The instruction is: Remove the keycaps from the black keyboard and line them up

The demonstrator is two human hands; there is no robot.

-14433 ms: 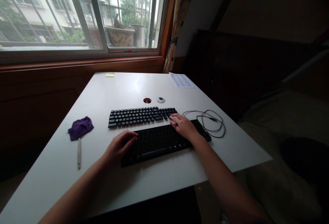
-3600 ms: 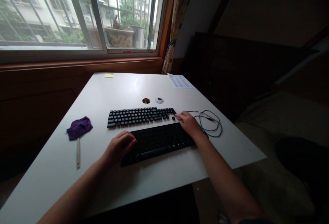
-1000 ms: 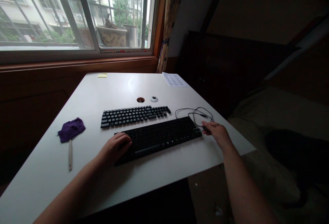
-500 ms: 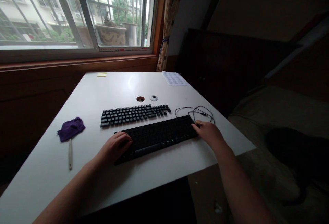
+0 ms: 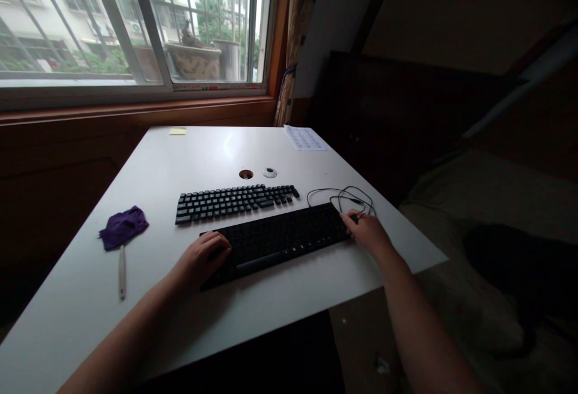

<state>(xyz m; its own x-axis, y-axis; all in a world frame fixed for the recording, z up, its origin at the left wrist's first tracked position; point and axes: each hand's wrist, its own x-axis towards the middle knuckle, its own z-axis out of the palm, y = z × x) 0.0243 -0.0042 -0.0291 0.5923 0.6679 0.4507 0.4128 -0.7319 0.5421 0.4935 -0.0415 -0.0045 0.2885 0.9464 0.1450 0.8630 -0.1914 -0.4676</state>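
A black keyboard base (image 5: 280, 237) lies slightly askew on the white desk, its key area dark and seemingly without keycaps. My left hand (image 5: 205, 255) is closed on its left end, fingers curled over the edge. Just off the base's right end is my right hand (image 5: 363, 228), thumb and fingers pinched together. A small dark patch shows between those fingers, too small to name. Behind the base, black keycaps (image 5: 226, 204) are laid out in keyboard order on the desk. The keyboard's cable (image 5: 345, 189) lies loosely coiled past my right hand.
On the left of the desk (image 5: 149, 322) lies a purple cloth (image 5: 123, 228) over the end of a pale handle (image 5: 121, 273). Farther back are a cable hole (image 5: 246, 174), a round cover (image 5: 270, 172), a yellow note (image 5: 177, 131) and printed paper (image 5: 306, 138).
My right hand has shifted slightly to the right, away from the keyboard base's top right corner. My left hand and the base stay put.
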